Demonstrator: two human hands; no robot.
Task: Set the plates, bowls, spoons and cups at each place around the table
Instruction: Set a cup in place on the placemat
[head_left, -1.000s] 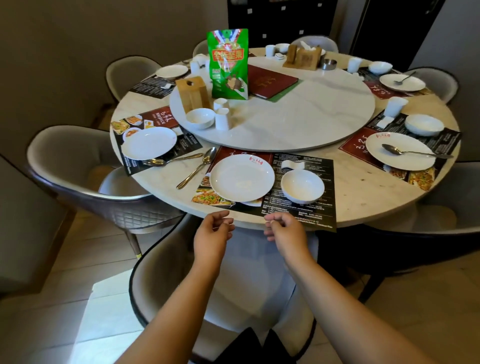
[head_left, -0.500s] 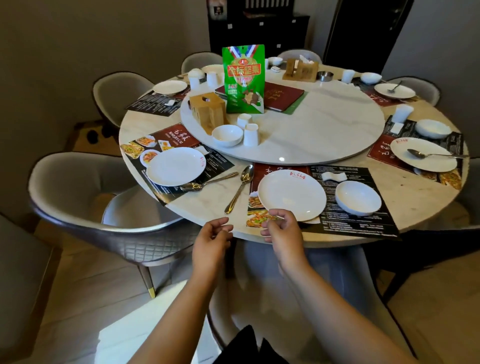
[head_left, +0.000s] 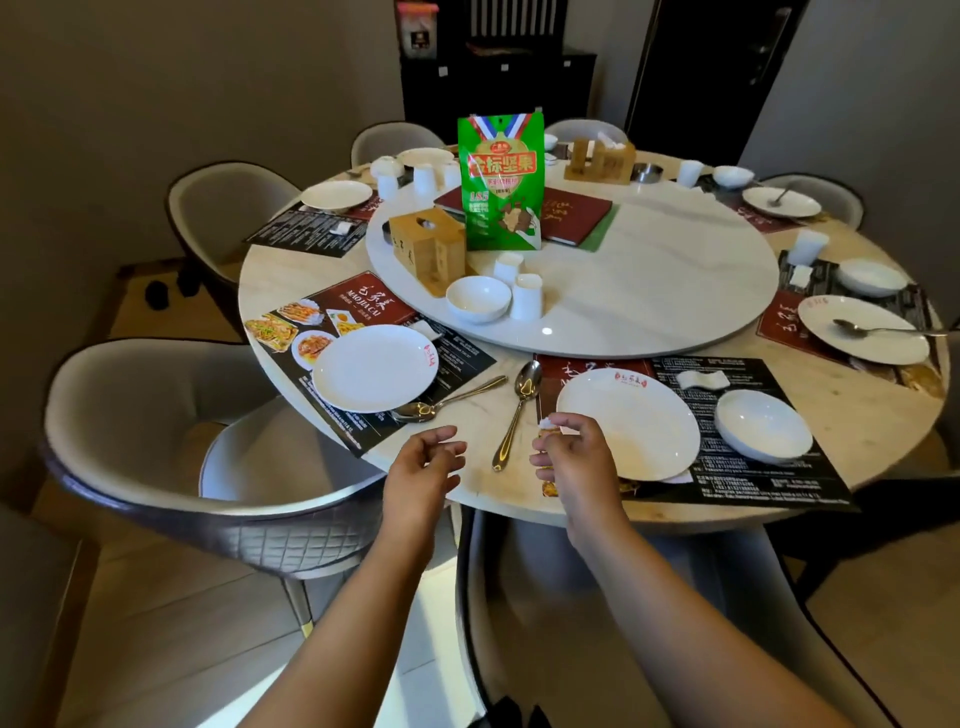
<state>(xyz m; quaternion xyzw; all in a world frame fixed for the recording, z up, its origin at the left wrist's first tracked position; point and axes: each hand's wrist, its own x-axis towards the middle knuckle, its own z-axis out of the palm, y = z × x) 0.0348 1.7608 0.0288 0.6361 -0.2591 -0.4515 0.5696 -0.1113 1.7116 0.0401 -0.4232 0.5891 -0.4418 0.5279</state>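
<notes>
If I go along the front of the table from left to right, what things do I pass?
Left plate → gold spoon → silver spoon → near plate → bowl.

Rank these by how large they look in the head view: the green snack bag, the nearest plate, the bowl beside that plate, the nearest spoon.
1. Nearest plate
2. Green snack bag, farther away, so unsure
3. Bowl
4. Nearest spoon
</notes>
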